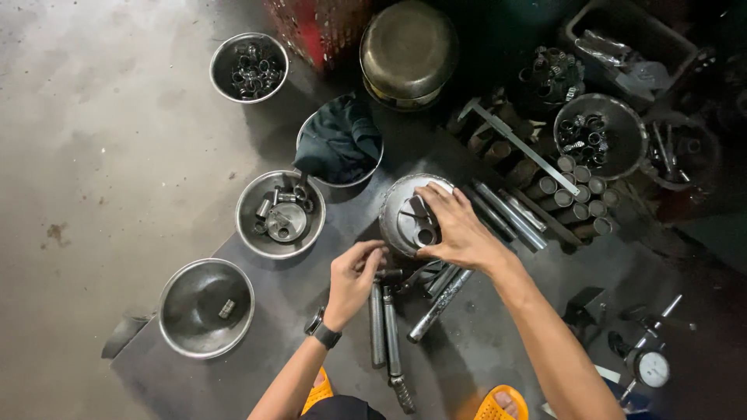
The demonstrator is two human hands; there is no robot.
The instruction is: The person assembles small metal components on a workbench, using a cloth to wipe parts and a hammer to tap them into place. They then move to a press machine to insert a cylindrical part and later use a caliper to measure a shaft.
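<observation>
Item: round grey metal housing (406, 214), tilted on edge at the centre of a dark steel floor plate (482, 350), open face up, small cylinders visible inside.

Right hand (459, 229): laid over the housing's rim from its 4 o'clock side, fingers curled down and gripping the rim and an inner part; fingertips (426, 196) rest inside the opening.

Left hand (354, 276): at 7 o'clock of the housing, just beside its lower edge, fingers bent and pinched together near a short dark metal piece (389, 274); whether they actually clasp it cannot be told. A black wristwatch (323, 333) sits on that wrist.

Below the hands, at 6 o'clock: several long grey steel shafts (385, 330) lying side by side on the plate, one slanted shaft (440, 305) beneath the right wrist.

At 9 o'clock: shallow steel bowl (247, 225) holding small rings and a disc. At 8 o'clock, farther off: larger steel bowl (175, 327) with one small part. At 11 o'clock: bowl holding a dark cloth (341, 140). At 10 o'clock, well apart: small bowl of rings (222, 58).

At 3 o'clock: row of short steel tubes (580, 198) and a long metal caliper (517, 144). At 4 o'clock, well apart: white-faced dial gauge (652, 368).

Lower edge: orange sandals (502, 400).
</observation>
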